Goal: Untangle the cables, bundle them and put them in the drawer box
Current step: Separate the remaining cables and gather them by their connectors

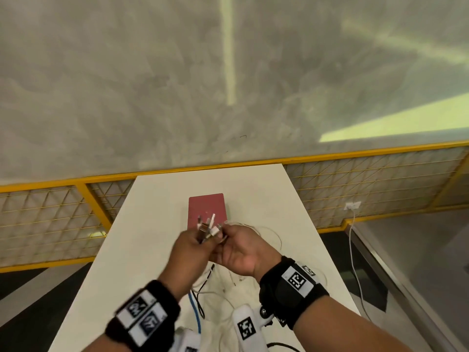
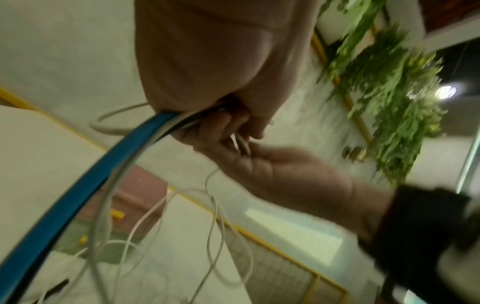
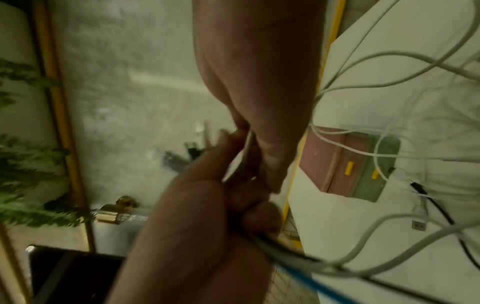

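My left hand (image 1: 200, 241) grips a bunch of cable ends (image 1: 208, 226), plugs pointing up, above the white table (image 1: 152, 250). In the left wrist view the left hand (image 2: 207, 72) clamps a blue cable (image 2: 64, 205) and white cables (image 2: 218, 226) that hang down in loops. My right hand (image 1: 224, 236) meets the bunch from the right, and its fingers (image 3: 262, 156) pinch a white cable there. Just behind the hands stands the pink drawer box (image 1: 206, 207); its drawers with yellow handles (image 3: 350, 164) look closed.
Loose white cables (image 1: 266, 237), a black cable (image 1: 203, 285) and the blue cable (image 1: 195, 308) lie tangled on the table near me. A yellow mesh fence (image 1: 380, 179) runs behind the table. A wall socket with a cord (image 1: 352, 206) is at the right.
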Available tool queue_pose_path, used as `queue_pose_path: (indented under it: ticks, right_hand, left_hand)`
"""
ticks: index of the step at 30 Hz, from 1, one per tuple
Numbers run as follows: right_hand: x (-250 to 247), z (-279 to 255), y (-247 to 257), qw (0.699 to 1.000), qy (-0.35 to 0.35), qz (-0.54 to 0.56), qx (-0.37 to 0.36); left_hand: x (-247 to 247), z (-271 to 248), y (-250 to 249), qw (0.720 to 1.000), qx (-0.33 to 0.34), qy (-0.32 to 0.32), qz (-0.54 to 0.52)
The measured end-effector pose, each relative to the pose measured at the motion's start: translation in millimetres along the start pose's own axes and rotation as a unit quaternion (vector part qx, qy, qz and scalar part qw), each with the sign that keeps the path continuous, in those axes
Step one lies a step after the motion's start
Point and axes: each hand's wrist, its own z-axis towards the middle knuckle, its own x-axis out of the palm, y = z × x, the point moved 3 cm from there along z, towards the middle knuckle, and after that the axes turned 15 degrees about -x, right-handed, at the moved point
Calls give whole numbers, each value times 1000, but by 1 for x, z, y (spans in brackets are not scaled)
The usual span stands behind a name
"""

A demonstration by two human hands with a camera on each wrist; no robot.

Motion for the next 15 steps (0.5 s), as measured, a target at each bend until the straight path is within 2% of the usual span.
queue_pose_path:
  ticks: [3, 6, 8, 11, 13, 15]
  right_hand:
    - [-1, -4, -1, 1000, -12, 7, 15]
    - [-10, -2, -5, 997, -26, -50, 44]
    - [-19, 5, 0, 994, -53, -80, 42]
    - [-35, 18, 22, 992, -97, -74, 28]
    - [-42, 22, 35, 992, -113, -53, 24]
    - [-45, 23, 39, 992, -112, -61, 22]
  left_hand:
    - [11, 7, 12, 995, 32, -19, 94]
    - [15, 5, 19, 980, 55, 6, 190]
    - [19, -2, 30, 967, 63, 52, 241]
    - [21, -24, 63, 938, 47, 165, 302]
    - [14, -39, 90, 916, -3, 230, 329]
    - [-4, -44, 116, 908, -61, 259, 324]
